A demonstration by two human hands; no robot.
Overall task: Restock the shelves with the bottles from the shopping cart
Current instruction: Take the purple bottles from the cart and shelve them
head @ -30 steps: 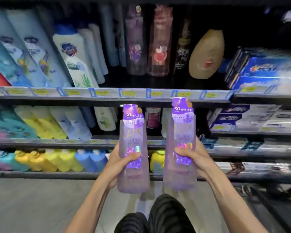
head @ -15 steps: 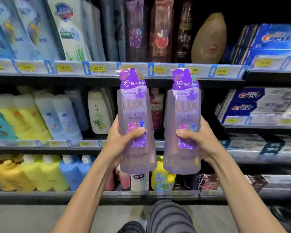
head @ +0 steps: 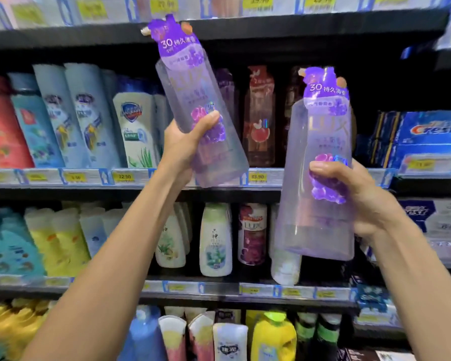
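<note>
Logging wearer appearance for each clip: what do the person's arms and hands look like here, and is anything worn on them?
Both forearms are bare as far as the frame shows: no sleeves, gloves, watch, bands or rings visible. The left hand and right hand are uncovered, with short, unpainted nails. No markings or cables show.

Two clear lilac Lux bottles held up before the shelves.
The left bottle [head: 193, 105] leaned top-left, raised higher; the right bottle [head: 320, 162] stood nearly upright, lower, both with purple caps.
</note>
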